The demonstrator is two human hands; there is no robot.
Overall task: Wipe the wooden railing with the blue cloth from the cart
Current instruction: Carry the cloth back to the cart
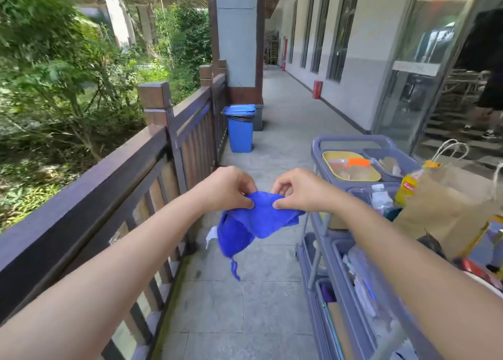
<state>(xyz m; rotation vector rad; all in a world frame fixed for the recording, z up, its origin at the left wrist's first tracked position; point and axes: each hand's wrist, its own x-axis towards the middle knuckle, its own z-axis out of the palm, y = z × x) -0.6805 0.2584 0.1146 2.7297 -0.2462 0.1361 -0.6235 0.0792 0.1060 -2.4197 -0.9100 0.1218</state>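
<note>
Beside the cart, over the paved walkway, my left hand and right hand each pinch the top edge of the blue cloth, which hangs crumpled between them. On the cart's top shelf a yellow basin holds an orange-capped item, blurred. Left of the cart runs the wooden railing; beyond stands a blue bin.

Head-worn wide view, looking forward and down along the walkway, railing on the left, cart close on the right.
</note>
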